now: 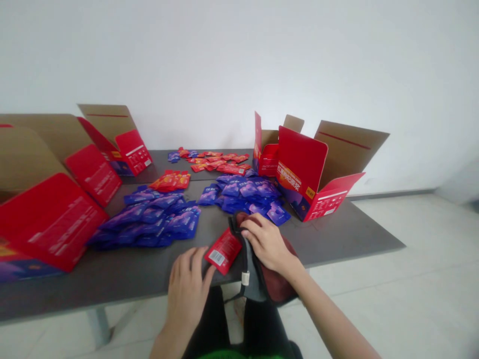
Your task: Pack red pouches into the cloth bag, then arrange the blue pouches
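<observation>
Touching one red packet, left grip; one maroon pouch, right grip.

Open red boxes stand left and right on a grey table, a white wall far behind, pale floor at right.

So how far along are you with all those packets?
The boxes look ready, flaps open. The right hand grips the dark red pouch, while the left hand touches one red packet beside it. Blue packets and more red ones lie loose on the table, so plenty seems left. I can't see inside the pouch.
</observation>
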Demonstrator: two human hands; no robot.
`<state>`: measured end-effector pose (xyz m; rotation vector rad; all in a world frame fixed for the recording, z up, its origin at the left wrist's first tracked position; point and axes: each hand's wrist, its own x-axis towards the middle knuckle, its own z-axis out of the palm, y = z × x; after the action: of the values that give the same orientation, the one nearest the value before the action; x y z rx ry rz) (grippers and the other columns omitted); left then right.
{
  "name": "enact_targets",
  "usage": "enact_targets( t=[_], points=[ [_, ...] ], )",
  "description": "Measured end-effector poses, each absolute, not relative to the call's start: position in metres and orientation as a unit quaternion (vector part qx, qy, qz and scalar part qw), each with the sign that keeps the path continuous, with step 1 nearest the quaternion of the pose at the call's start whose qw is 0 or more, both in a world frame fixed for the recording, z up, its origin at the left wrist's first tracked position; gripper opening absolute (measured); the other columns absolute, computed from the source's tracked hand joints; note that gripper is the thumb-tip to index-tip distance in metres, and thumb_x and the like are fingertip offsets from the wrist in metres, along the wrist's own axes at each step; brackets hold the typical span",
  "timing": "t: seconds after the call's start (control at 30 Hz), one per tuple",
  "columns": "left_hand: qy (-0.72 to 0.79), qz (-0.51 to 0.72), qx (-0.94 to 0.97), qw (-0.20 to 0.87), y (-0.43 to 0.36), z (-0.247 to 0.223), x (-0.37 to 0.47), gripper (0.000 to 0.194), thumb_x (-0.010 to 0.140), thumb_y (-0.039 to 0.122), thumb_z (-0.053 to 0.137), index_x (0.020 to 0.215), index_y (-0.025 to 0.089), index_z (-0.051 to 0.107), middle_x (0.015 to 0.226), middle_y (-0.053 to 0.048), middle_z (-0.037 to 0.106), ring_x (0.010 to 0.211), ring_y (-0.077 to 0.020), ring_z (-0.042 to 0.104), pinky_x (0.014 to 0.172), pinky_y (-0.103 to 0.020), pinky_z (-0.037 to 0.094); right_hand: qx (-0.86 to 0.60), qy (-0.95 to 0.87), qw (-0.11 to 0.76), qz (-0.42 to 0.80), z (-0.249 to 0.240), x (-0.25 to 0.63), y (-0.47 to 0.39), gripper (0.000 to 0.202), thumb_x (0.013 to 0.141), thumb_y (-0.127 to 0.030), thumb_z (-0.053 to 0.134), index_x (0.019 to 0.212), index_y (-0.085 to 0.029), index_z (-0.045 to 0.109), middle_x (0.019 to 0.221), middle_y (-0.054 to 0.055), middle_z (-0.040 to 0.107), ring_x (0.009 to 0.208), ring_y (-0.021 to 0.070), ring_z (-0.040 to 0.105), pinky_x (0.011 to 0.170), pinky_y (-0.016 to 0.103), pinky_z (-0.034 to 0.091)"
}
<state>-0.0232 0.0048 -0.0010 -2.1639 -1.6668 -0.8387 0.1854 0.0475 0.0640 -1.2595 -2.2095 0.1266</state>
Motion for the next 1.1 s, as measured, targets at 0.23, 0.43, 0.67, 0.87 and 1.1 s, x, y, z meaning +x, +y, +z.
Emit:
enact_targets(
  t=[0.23, 0.43, 0.67, 0.87, 1.1],
  points=[
    [-0.391, -0.231, -0.871, 0.189, 0.013, -0.003, -0.027, 0.034, 0.082, 0.002, 0.034, 0.093, 0.015, 0.064, 0.089, -0.006, 0.068, 0.086, -0.0187, 0.061, 0.086, -0.035, 0.046, -0.409, -0.898, 0.163, 0.023, 0.051, 0.157, 0.039, 0.023, 0.093, -0.033, 0.037, 0.096, -0.023, 0.057, 0.098, 0.005, 0.053, 0.087, 0.017, 0.049, 0.075, 0.028, 0.038],
    [-0.364, -0.246, -0.87, 0.221, 0.005, -0.002, -0.014, 0.033, 0.084, 0.004, 0.033, 0.094, 0.013, 0.063, 0.092, -0.008, 0.069, 0.077, -0.0168, 0.062, 0.078, -0.033, 0.046, -0.422, -0.901, 0.1, -0.01, 0.037, 0.148, 0.065, 0.021, 0.092, -0.032, 0.037, 0.097, -0.025, 0.057, 0.101, 0.006, 0.052, 0.084, 0.018, 0.051, 0.068, 0.027, 0.038],
    [-0.386, -0.207, -0.882, 0.176, 0.001, 0.005, 0.004, 0.029, 0.077, 0.0, 0.042, 0.095, 0.013, 0.061, 0.081, -0.006, 0.067, 0.068, -0.0172, 0.059, 0.068, -0.031, 0.047, -0.513, -0.852, 0.107, -0.017, 0.052, 0.161, 0.086, 0.023, 0.094, -0.031, 0.033, 0.101, -0.023, 0.054, 0.101, 0.006, 0.054, 0.084, 0.0171, 0.052, 0.068, 0.027, 0.039],
    [-0.376, -0.2, -0.89, 0.163, -0.001, 0.004, 0.01, 0.024, 0.068, -0.005, 0.046, 0.072, 0.014, 0.06, 0.068, -0.005, 0.064, 0.068, -0.0187, 0.059, 0.069, -0.031, 0.049, -0.403, -0.906, 0.127, 0.007, 0.064, 0.163, 0.039, 0.021, 0.093, -0.033, 0.037, 0.093, -0.024, 0.057, 0.095, 0.004, 0.053, 0.081, 0.0155, 0.049, 0.068, 0.026, 0.035],
    [-0.369, -0.218, -0.895, 0.124, 0.001, 0.008, 0.009, 0.022, 0.074, 0.0, 0.047, 0.083, 0.017, 0.059, 0.073, -0.002, 0.064, 0.067, -0.0167, 0.057, 0.065, -0.029, 0.046, -0.427, -0.902, 0.059, -0.015, 0.041, 0.158, 0.08, 0.021, 0.092, -0.031, 0.037, 0.098, -0.026, 0.056, 0.096, 0.004, 0.053, 0.078, 0.0156, 0.053, 0.061, 0.024, 0.035]
  ],
)
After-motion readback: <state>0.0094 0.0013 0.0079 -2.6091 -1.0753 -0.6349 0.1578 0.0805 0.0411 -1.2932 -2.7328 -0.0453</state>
